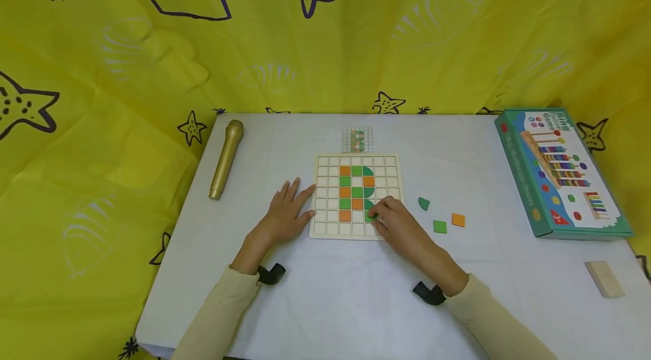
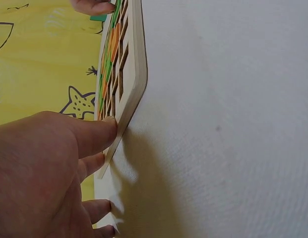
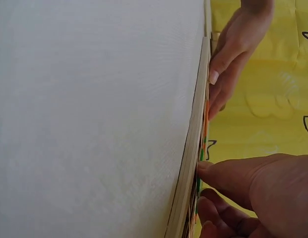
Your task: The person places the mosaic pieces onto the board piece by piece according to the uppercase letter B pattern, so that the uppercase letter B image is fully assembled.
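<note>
A pale wooden grid board (image 1: pixel 325 229) lies on the table, with orange and green squares and dark green quarter-circle tiles set in its middle columns. At its left edge, my left hand (image 1: pixel 285 214) rests with fingers spread, the thumb tip touching the rim in the left wrist view. My right hand (image 1: pixel 402 225) reaches over the lower right of the board and pinches a green tile (image 1: pixel 371 217) at a cell below a dark green quarter-circle. Fingers partly hide that tile's shape. Right of this hand lie a green quarter-circle tile (image 1: pixel 424 203), a green square (image 1: pixel 439 227) and an orange square (image 1: pixel 458 220).
A small card (image 1: pixel 357 139) printed with a coloured grid pattern lies just behind the board. On the left is a gold microphone (image 1: pixel 226 159). A boxed bead game (image 1: pixel 564 173) and a wooden block (image 1: pixel 604 279) are at the right. A yellow patterned cloth (image 1: pixel 346 55) hangs behind the table.
</note>
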A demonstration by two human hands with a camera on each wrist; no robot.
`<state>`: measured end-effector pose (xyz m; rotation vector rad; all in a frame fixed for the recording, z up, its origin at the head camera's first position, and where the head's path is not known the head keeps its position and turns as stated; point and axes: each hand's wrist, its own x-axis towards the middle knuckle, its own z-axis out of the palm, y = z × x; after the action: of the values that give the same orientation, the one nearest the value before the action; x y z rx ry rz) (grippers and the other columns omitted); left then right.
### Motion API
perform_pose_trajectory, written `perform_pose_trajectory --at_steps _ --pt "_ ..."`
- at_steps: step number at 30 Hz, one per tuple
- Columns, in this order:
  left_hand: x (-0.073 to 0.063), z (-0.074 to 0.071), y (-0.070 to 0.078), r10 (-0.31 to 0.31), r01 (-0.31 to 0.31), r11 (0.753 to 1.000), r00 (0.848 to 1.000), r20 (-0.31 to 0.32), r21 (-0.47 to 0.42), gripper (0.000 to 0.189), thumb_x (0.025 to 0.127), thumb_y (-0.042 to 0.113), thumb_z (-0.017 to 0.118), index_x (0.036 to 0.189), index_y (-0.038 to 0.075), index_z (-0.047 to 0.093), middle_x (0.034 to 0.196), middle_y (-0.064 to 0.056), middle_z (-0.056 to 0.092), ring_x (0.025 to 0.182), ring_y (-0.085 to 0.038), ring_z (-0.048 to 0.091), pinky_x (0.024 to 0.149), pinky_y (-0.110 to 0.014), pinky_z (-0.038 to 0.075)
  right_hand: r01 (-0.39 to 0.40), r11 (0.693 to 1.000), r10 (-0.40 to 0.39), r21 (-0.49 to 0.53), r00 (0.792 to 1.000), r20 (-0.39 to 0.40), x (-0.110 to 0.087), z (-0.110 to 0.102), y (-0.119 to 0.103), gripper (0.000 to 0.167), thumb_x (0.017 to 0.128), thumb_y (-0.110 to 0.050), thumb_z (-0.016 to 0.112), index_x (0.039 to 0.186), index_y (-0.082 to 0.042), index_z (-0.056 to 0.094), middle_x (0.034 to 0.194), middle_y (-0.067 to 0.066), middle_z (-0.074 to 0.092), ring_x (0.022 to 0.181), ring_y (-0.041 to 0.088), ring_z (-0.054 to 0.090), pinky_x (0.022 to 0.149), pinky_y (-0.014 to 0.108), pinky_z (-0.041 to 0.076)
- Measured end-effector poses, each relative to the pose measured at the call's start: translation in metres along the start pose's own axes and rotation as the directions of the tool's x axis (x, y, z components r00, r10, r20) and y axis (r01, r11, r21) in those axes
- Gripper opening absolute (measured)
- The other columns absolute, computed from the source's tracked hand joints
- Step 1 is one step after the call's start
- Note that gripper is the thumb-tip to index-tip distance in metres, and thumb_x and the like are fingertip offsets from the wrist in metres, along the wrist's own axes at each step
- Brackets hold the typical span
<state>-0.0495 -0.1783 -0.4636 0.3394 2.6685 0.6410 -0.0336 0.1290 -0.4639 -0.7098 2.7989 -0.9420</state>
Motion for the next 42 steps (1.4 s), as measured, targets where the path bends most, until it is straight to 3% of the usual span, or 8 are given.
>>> perform_pose_trajectory --at_steps 7,13,23,29,35,42 --pt "0.000 0.000 0.001 -0.002 0.002 1.000 1.000 -0.003 -0.003 0.065 0.110 0.040 0.052 0.168 0.021 0.029 0.177 -0.020 0.005 0.163 -0.044 -0.002 0.129 -0.064 0.006 -0.084 0.996 0.082 0.043 0.996 0.042 -0.006 -0.012 0.008 0.022 0.096 -0.007 0.077 0.117 -0.005 0.075 0.117 0.007 0.061 0.109 0.025 0.059 0.091 0.041 0.055" --pt "0.000 0.000 0.001 -0.004 0.004 1.000 1.000 -0.006 -0.002 0.065 0.110 0.039 0.053 0.168 0.021 0.030 0.177 -0.020 0.005 0.163 -0.044 -0.002 0.129 -0.065 0.006 -0.175 0.984 0.173 0.031 0.983 0.060 -0.015 -0.037 0.025 0.026 0.098 -0.013 0.075 0.123 -0.005 0.071 0.124 0.012 0.062 0.117 0.034 0.057 0.099 0.052 0.047" --pt "0.000 0.001 0.000 -0.003 0.003 1.000 1.000 -0.008 0.011 0.065 0.110 0.041 0.052 0.168 0.022 0.029 0.177 -0.020 0.005 0.163 -0.043 -0.002 0.129 -0.063 0.006 -0.318 0.945 0.323 -0.069 0.944 0.072 -0.054 -0.072 0.046 0.039 0.094 -0.013 0.078 0.129 0.000 0.065 0.134 0.029 0.055 0.122 0.050 0.049 0.089 0.060 0.036" --pt "-0.001 0.001 0.000 -0.003 0.003 1.000 1.000 -0.010 0.002 0.065 0.110 0.041 0.052 0.168 0.022 0.029 0.177 -0.020 0.005 0.163 -0.043 -0.002 0.129 -0.064 0.006 -0.369 0.923 0.377 -0.105 0.924 0.069 -0.068 -0.072 0.055 0.035 0.095 -0.006 0.075 0.128 0.001 0.065 0.132 0.031 0.056 0.118 0.052 0.048 0.081 0.054 0.034" --pt "0.000 0.002 0.000 -0.001 0.001 1.000 1.000 -0.010 -0.003 0.066 0.110 0.040 0.052 0.168 0.021 0.029 0.177 -0.020 0.004 0.163 -0.044 -0.003 0.129 -0.064 0.005 -0.351 0.936 0.352 -0.020 0.936 0.017 -0.077 -0.061 0.061 0.033 0.097 -0.003 0.073 0.128 0.003 0.064 0.124 0.025 0.059 0.112 0.044 0.060 0.090 0.057 0.044" --pt "-0.001 0.002 0.000 0.005 -0.005 1.000 1.000 -0.019 -0.004 0.066 0.110 0.040 0.053 0.168 0.020 0.029 0.177 -0.021 0.005 0.163 -0.045 -0.001 0.129 -0.065 0.006 -0.319 0.946 0.321 0.054 0.947 -0.028 -0.083 -0.049 0.060 0.035 0.101 -0.002 0.069 0.134 0.002 0.060 0.129 0.022 0.053 0.111 0.039 0.060 0.092 0.056 0.054"
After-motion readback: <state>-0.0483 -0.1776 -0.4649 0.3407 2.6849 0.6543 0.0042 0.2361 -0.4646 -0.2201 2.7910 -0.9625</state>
